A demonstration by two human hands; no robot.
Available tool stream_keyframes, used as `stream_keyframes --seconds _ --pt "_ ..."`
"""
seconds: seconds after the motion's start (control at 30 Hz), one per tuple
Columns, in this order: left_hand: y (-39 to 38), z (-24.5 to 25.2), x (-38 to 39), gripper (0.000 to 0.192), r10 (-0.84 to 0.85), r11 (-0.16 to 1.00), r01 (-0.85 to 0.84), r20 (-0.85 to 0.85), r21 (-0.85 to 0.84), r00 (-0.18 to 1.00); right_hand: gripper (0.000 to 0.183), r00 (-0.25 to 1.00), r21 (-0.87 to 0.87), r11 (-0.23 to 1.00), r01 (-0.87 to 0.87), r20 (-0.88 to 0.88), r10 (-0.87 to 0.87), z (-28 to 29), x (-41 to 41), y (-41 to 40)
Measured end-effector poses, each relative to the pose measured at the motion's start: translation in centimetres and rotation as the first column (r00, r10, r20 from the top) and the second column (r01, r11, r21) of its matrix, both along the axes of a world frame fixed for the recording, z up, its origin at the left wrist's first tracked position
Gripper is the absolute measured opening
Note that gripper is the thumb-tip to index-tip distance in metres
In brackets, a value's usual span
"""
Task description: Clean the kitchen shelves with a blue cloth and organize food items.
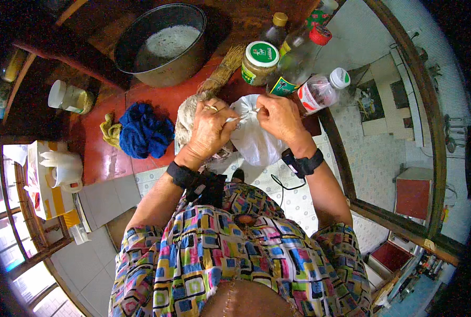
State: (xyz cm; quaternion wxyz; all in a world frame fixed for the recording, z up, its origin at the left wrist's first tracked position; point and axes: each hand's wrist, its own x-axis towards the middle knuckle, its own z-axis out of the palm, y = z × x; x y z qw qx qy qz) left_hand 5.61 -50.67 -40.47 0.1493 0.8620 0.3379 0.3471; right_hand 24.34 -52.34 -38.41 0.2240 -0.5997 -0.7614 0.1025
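Observation:
A white translucent plastic bag (258,146) hangs at the front edge of the red surface, its upper part gathered and twisted. My left hand (211,126) pinches a twisted white end of it between thumb and finger. With curled fingers, my right hand (282,119) grips the bag's gathered top on the other side. What is inside the bag cannot be made out. Behind my left hand lies a greyish-beige cloth (185,119), partly covered by the hand. A straw brush (221,71) rests just beyond it.
Bottles, including a red-capped one (299,59) and a white-capped one (318,93), stand right beside a green-lidded jar (262,63). A large metal pot (168,67) sits behind. Left are a blue cloth (145,130), a yellowish cloth (110,131), a plastic jar (71,98) and a white jug (67,168).

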Motion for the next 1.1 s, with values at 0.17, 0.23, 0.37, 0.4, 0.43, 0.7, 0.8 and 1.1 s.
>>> stream_keyframes --seconds 0.17,0.23,0.37,0.4,0.43,0.7,0.8,1.1 --pt "-1.1 0.4 -0.7 0.027 0.193 0.876 -0.128 0.094 -0.464 0.977 0.019 0.995 0.022 0.996 0.082 0.05 -0.083 1.8 -1.0 -0.8" --pt "-1.3 -1.0 -0.9 0.038 0.236 0.935 -0.205 0.074 -0.289 0.969 0.035 0.997 0.187 0.979 0.08 -0.001 -0.081 0.3 0.0 -1.8" --pt "-1.7 -0.4 0.5 0.036 0.207 0.873 -0.205 -0.046 -0.443 0.977 0.035 0.974 0.198 0.953 0.228 -0.027 -0.227 -0.5 1.1 -5.3" --pt "-1.9 -0.7 1.0 0.035 0.213 0.893 -0.2 -0.012 -0.404 0.977 0.035 0.964 0.148 0.953 0.264 -0.073 -0.255 -0.1 0.9 -5.7" --pt "-2.0 -0.6 1.3 0.037 0.213 0.858 -0.247 -0.125 -0.45 0.969 0.036 0.951 0.082 0.952 0.295 -0.115 -0.285 -0.1 0.6 -6.3" --pt "-2.5 -1.3 1.0 0.038 0.293 0.854 -0.173 0.178 -0.491 0.94 0.032 0.883 -0.023 0.976 0.218 -0.421 -0.207 -3.9 1.6 -5.2" --pt "-2.4 -1.3 1.0 0.036 0.323 0.874 -0.192 0.239 -0.447 0.916 0.034 0.848 -0.006 0.973 0.23 -0.49 -0.204 -4.6 2.2 -4.1" --pt "-3.3 4.0 -6.6 0.033 0.516 0.808 -0.29 0.379 -0.513 0.769 0.033 0.623 0.005 0.999 0.048 -0.782 -0.026 0.5 -2.4 -2.6"
